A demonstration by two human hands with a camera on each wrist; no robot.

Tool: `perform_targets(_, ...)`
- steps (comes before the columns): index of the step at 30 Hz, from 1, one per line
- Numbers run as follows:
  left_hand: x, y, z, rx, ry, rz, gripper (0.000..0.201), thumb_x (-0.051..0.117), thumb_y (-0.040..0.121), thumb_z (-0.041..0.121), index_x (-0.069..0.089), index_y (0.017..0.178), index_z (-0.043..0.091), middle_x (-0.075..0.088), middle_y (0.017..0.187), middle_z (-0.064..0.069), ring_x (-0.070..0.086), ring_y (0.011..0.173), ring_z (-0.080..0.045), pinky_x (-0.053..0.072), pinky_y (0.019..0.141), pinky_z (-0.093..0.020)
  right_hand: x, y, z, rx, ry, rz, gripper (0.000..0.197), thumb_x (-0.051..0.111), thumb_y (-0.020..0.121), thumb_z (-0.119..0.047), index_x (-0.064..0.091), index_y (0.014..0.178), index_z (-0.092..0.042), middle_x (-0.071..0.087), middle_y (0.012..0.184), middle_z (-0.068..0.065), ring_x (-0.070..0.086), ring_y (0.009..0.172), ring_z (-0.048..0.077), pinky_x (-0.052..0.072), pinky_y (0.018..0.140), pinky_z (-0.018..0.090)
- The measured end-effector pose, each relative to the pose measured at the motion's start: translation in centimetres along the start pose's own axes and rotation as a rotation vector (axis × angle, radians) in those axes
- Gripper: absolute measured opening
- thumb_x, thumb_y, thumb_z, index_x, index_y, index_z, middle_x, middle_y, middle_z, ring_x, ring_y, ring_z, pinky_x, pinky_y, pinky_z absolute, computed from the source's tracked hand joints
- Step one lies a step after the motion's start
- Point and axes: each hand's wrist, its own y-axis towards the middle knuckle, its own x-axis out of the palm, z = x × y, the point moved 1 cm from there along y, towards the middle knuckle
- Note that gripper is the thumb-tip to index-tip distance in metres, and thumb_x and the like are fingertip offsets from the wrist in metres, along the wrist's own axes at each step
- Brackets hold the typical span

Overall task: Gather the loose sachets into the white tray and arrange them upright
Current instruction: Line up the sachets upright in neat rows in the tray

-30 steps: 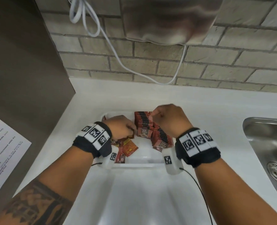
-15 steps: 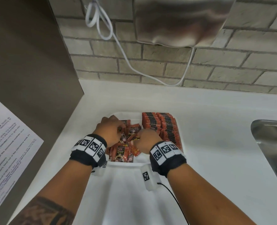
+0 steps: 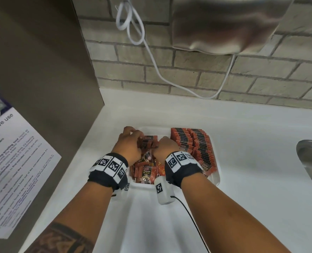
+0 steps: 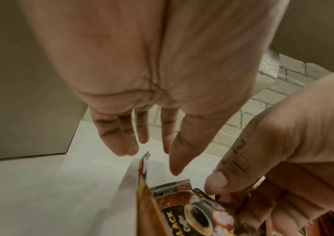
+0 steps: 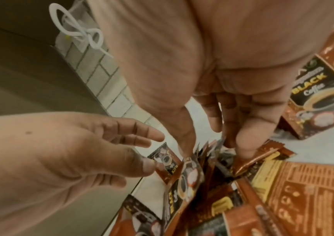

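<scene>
At the far left we are seeing a printed paper notice (image 3: 14,161) stuck flat to a matte brown panel (image 3: 42,70), and beside it a smooth white countertop (image 3: 252,143) running back to a rough grey brick wall (image 3: 188,73). A white cord (image 3: 133,24) is hanging looped over the bricks, leading to a brushed-metal wall unit (image 3: 224,24).

On the countertop, near its front edge, a shallow white rectangular tray (image 3: 217,177) is sitting. Its left half is carrying a jumble of glossy orange-brown foil coffee sachets (image 3: 146,173), lying flat and overlapping at all angles, their crimped ends catching light.

Our left hand (image 3: 128,145) is reaching over that jumble with fingers (image 4: 119,135) straight and slightly spread, and the left wrist view is showing nothing gripped between them; the thumb is hanging just above a sachet.

Our right hand (image 3: 165,148) is working right beside it, and in the right wrist view its thumb and fingers (image 5: 246,135) are pinching together a small bunch of sachets (image 5: 204,159) standing on edge.

Along the tray's right side, two tidy rows of upright sachets (image 3: 193,143) are packed face to face, touching one another from the back rim to the front.

At the right edge of the countertop we are glimpsing the curved rim of a stainless steel sink (image 3: 310,161).
</scene>
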Motion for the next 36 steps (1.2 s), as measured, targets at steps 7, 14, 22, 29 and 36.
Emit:
perform_targets(7,0.0,-0.1,-0.8,0.012,-0.065,-0.013,0.046,0.063,0.088,0.006,0.056,0.131,0.017,0.045,0.134,-0.007,0.059,0.108,-0.025,0.045,0.098,-0.027,0.2,0.4,-0.8,-0.019,0.069,-0.022,0.036,0.073,0.084,-0.038,0.057,0.063,-0.013,0.054,0.061,-0.002,0.049,0.054,0.013,0.033,0.045,0.023)
perform_targets(14,-0.2,0.1,-1.2,0.020,-0.091,0.005,0.043,0.063,0.088,0.005,0.057,0.128,0.018,0.048,0.131,-0.007,0.060,0.104,-0.024,0.047,0.095,-0.028,0.2,0.8,-1.4,0.035,-0.001,-0.011,0.029,0.067,0.088,-0.030,0.060,0.067,-0.011,0.056,0.063,-0.001,0.050,0.053,0.012,0.034,0.043,0.022)
perform_targets(22,-0.4,0.2,-1.4,0.028,-0.081,0.008,0.042,0.062,0.089,0.006,0.057,0.129,0.019,0.046,0.134,-0.006,0.058,0.098,-0.021,0.043,0.092,-0.023,-1.3,-0.1,-0.4,-0.039,-0.079,-0.002,0.025,0.058,0.091,-0.024,0.077,0.098,-0.009,0.073,0.100,0.009,0.068,0.094,0.024,0.058,0.082,0.031)
perform_targets(29,-0.4,-0.1,-0.9,0.022,-0.085,0.060,0.035,0.057,0.094,0.011,0.058,0.128,0.017,0.045,0.135,-0.006,0.058,0.096,-0.021,0.044,0.093,-0.024,-3.0,-1.5,0.7,-0.077,0.063,0.039,0.020,0.064,0.086,-0.021,0.080,0.095,-0.013,0.076,0.095,0.004,0.069,0.090,0.021,0.055,0.078,0.027)
perform_targets(36,-1.0,0.1,0.0,0.035,-0.036,0.081,0.039,0.058,0.093,0.011,0.056,0.130,0.023,0.056,0.133,-0.005,0.053,0.118,-0.024,0.046,0.100,-0.038,-3.4,-2.7,1.1,-0.127,0.181,0.018,0.023,0.061,0.090,-0.019,0.078,0.102,-0.011,0.074,0.100,0.007,0.067,0.090,0.022,0.051,0.069,0.024)
